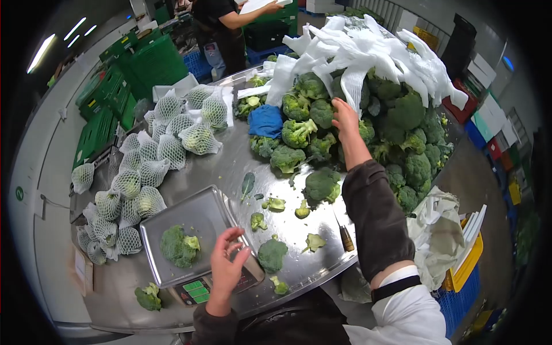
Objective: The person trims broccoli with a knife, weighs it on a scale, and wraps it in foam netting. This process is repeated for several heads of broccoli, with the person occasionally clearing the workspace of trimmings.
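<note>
A broccoli head (175,246) is borne by the scale pan (202,210) at eight o'clock. Open fingers are seen on the left hand (226,273), seven o'clock, and right hand (348,127), two o'clock. Heaped broccoli (406,112) could be toppled by snagged netting (368,54).

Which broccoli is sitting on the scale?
The single head on the scale's metal tray, its cut stem pointing toward the left hand. The other unwrapped ones lie on the table or in the big pile.

Bright strip lights (41,53), a pale wall (35,149), stacked green crates (152,63), and a dim, apparently brownish-grey floor (477,167).
</note>
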`<state>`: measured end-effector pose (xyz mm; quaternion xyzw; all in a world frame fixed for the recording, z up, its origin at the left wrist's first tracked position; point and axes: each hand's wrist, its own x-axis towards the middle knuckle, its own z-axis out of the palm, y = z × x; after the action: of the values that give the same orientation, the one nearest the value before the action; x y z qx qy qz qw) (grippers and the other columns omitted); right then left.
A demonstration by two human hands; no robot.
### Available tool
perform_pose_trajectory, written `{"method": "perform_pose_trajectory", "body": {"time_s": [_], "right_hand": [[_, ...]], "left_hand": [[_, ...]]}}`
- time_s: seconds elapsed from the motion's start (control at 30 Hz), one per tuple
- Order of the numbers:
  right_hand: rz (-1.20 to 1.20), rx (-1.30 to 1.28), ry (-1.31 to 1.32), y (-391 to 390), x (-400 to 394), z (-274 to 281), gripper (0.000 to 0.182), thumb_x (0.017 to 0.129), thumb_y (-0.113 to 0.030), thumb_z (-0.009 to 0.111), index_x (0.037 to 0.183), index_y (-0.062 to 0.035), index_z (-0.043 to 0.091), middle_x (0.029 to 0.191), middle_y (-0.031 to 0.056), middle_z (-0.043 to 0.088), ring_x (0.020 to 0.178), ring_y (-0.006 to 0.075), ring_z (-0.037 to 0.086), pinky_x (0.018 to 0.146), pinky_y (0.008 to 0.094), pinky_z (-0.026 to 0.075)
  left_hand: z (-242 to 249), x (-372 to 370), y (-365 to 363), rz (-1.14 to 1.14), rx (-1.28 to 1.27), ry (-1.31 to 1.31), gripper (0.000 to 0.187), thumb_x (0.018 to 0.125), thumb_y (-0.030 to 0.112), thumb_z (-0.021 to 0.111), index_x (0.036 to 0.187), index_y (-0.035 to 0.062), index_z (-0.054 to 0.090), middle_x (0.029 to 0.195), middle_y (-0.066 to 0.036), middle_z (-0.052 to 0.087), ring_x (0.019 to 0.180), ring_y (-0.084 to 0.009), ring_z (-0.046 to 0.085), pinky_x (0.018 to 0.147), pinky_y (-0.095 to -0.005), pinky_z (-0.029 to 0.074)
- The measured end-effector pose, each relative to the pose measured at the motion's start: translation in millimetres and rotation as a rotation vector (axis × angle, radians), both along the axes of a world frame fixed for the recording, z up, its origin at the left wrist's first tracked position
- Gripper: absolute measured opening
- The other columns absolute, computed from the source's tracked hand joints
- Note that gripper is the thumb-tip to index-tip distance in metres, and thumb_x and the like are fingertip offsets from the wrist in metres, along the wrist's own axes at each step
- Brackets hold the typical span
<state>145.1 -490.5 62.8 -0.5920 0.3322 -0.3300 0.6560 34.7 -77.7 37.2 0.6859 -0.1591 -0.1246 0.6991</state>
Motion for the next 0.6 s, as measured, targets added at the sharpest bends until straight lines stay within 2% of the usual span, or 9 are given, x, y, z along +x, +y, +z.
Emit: {"method": "perform_pose_trajectory", "body": {"time_s": [0.07,0.1,0.2,0.27,0.33,0.43,0.47,0.53,0.6], "right_hand": [[-0.025,0.26,-0.069,-6,-5,-2,0.042,0.081,-0.026,0.063,0.119,-0.0105,0.057,0.116,0.0015,0.054,0.09,0.0162,0.052,0.076,0.0312,0.043],[0.027,0.269,-0.196,-11,-10,-12,0.04,0.083,-0.027,0.061,0.119,-0.0131,0.057,0.121,-0.0002,0.05,0.093,0.0178,0.051,0.077,0.0332,0.044],[0.09,0.434,-0.523,-14,-28,-33,0.043,0.084,-0.026,0.06,0.123,-0.0091,0.052,0.124,0.0007,0.048,0.103,0.02,0.052,0.082,0.0325,0.043],[0.052,0.531,-0.667,-17,-38,-43,0.042,0.085,-0.03,0.061,0.113,-0.0008,0.052,0.12,0.0087,0.05,0.108,0.024,0.052,0.084,0.0352,0.045],[0.179,0.878,-0.736,-27,-46,-55,0.046,0.085,-0.036,0.06,0.111,0.0017,0.052,0.114,0.0143,0.053,0.104,0.0266,0.055,0.079,0.0349,0.051],[0.065,1.062,-0.705,-34,-46,-46,0.046,0.087,-0.038,0.057,0.106,0.0036,0.053,0.106,0.0176,0.056,0.097,0.0292,0.058,0.069,0.0322,0.055],[0.063,1.02,-0.754,-41,-39,-47,0.037,0.089,-0.029,0.056,0.103,0.0057,0.052,0.099,0.0184,0.058,0.086,0.0289,0.061,0.058,0.0287,0.055],[0.107,0.939,-0.816,-62,-25,-68,0.027,0.09,-0.019,0.055,0.101,0.0053,0.052,0.092,0.017,0.059,0.078,0.0261,0.062,0.053,0.0263,0.054],[0.078,0.849,-0.649,-13,-38,-48,0.016,0.088,-0.011,0.052,0.096,0.0023,0.054,0.084,0.0111,0.059,0.067,0.02,0.06,0.049,0.0237,0.051]], "left_hand": [[-5,-7,-2,-0.054,0.019,0.128,0.046,0.077,-0.001,0.062,0.12,-0.001,0.045,0.116,-0.013,0.054,0.111,-0.019,0.051,0.087,-0.0301,0.044],[-6,-10,-2,-0.066,0.033,0.132,0.043,0.079,0.0,0.062,0.119,-0.0017,0.047,0.113,-0.012,0.056,0.108,-0.0188,0.053,0.086,-0.0291,0.045],[-4,-15,5,-0.108,0.061,0.198,0.039,0.08,0.0,0.061,0.117,-0.0025,0.048,0.11,-0.012,0.058,0.104,-0.0189,0.056,0.086,-0.0288,0.045],[-8,-14,11,-0.118,0.051,0.23,0.036,0.081,0.0,0.059,0.116,-0.0028,0.048,0.108,-0.013,0.058,0.102,-0.02,0.057,0.085,-0.0289,0.046],[-13,-14,11,-0.145,0.035,0.259,0.034,0.082,0.0,0.057,0.114,-0.0032,0.049,0.106,-0.013,0.059,0.1,-0.021,0.059,0.084,-0.029,0.047],[-9,-13,4,-0.176,0.019,0.327,0.033,0.083,0.0,0.059,0.113,-0.0045,0.049,0.108,-0.015,0.059,0.099,-0.0213,0.06,0.087,-0.0293,0.047],[-7,-13,-1,-0.183,0.022,0.326,0.033,0.083,0.0,0.059,0.113,-0.0045,0.049,0.108,-0.015,0.059,0.099,-0.0213,0.06,0.087,-0.0293,0.047],[-5,-15,-10,-0.25,0.007,0.371,0.035,0.084,0.003,0.059,0.116,-0.0045,0.048,0.109,-0.016,0.058,0.102,-0.0223,0.058,0.086,-0.0304,0.047],[-5,-16,-18,-0.238,-0.028,0.379,0.035,0.086,0.007,0.058,0.117,-0.0043,0.047,0.111,-0.016,0.057,0.104,-0.0229,0.057,0.087,-0.0315,0.047]]}}
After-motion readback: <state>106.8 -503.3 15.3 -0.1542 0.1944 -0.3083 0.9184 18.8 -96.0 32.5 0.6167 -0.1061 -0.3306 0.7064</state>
